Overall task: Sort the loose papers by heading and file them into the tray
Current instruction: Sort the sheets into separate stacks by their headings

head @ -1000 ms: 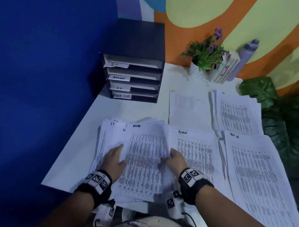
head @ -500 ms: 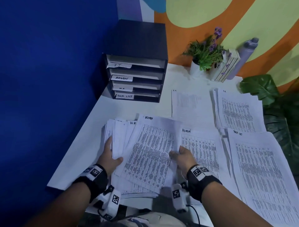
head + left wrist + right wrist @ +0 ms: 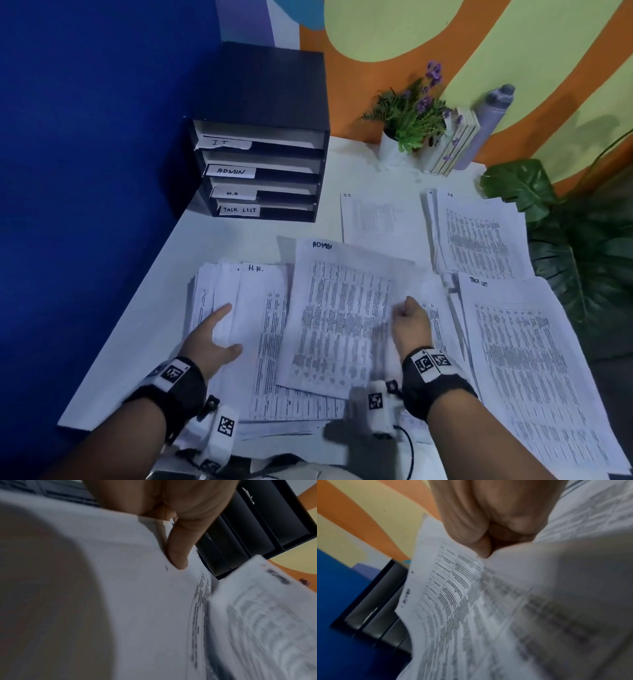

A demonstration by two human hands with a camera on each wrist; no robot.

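A sheet headed ADMIN (image 3: 339, 318) hangs just above the table, pinched at its right edge by my right hand (image 3: 409, 317); the right wrist view shows the curled fingers (image 3: 471, 524) on that sheet (image 3: 453, 601). My left hand (image 3: 214, 337) lies flat with straight fingers on the unsorted stack (image 3: 246, 308), whose top sheet reads H.R.; one straight finger (image 3: 178, 545) presses the paper (image 3: 137, 601). The black tray (image 3: 260, 171) stands at the back left with slots labelled IT, ADMIN, H.R. and TASK LIST.
Sorted piles lie on the white table (image 3: 239, 236): IT (image 3: 376, 219), H.R. (image 3: 479, 236), TASK LIST (image 3: 534, 370), and an ADMIN pile partly hidden under the held sheet. A potted plant (image 3: 411, 116), books (image 3: 452, 144) and a bottle (image 3: 486, 126) stand at the back. Large leaves (image 3: 582, 240) at right.
My right hand has lifted the ADMIN sheet off the unsorted stack and carried it right and forward. The H.R. sheet below is uncovered, and my left hand has flattened on the stack.
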